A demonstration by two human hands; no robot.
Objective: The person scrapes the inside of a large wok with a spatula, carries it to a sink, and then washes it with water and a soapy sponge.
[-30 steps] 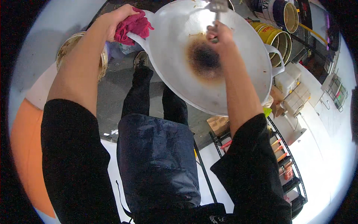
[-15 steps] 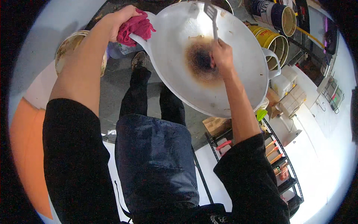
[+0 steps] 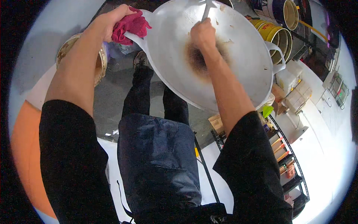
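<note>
A large pale metal wok [image 3: 167,56] with two loop handles fills the upper middle, a dark scorched patch at its centre. At its left handle, my left hand [image 3: 112,22] is closed on a crumpled dark red cloth [image 3: 132,27] that wraps part of the handle. Over the scorched patch, my right hand [image 3: 203,35] grips the handle of a metal spatula [image 3: 206,10]. The blade end is near the top edge of the view, blurred and partly cut off. A few brown flakes cling to the wok's far and right inner wall.
A dirty round bucket [image 3: 100,67] stands left, partly behind my forearm. Yellow [image 3: 274,33] and dark blue [image 3: 281,13] metal cans lie at the upper right. Below them are wrapped boxes [image 3: 298,93] and a black rack [image 3: 294,156] of utensils.
My right hand has moved left and up across the wok with the spatula. The left hand and cloth have shifted slightly left, still at the handle.
</note>
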